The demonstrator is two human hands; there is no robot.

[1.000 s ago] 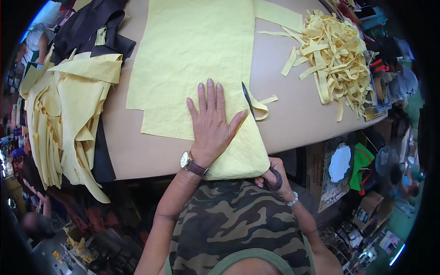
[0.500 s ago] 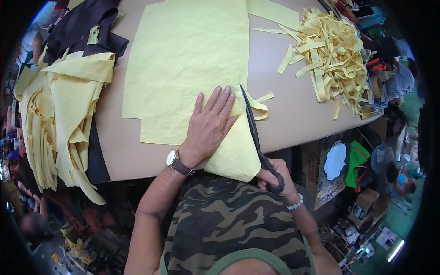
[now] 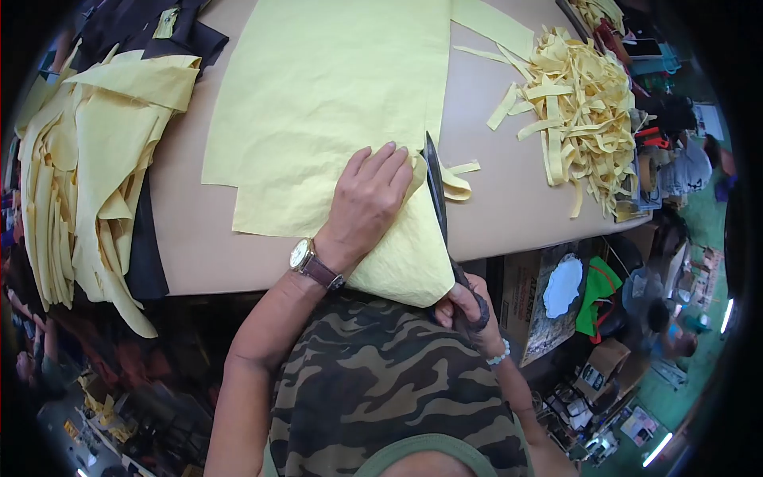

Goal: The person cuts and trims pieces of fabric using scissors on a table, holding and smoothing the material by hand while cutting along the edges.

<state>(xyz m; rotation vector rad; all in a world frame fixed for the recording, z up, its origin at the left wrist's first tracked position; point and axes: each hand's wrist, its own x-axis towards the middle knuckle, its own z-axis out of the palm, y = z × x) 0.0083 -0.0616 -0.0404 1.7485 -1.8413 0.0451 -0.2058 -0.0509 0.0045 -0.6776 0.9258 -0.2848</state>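
Yellow cloth (image 3: 318, 103) lies on the table (image 3: 187, 254), near corner folded over and reaching past the front edge. Left hand (image 3: 369, 193) palm-down on it, fingers together and bent; can't tell if they pinch fabric. Right hand (image 3: 474, 314) closed around the handle of the scissors (image 3: 436, 191), blade along the cloth's right edge. Curled strip (image 3: 457, 189) just right of the blade. Strip heap (image 3: 584, 119) farther right. Yellow stack (image 3: 103, 175) over dark fabric (image 3: 149, 246) at left. Cardboard box (image 3: 608, 358) on the lower right: contents unclear, print too small to read.
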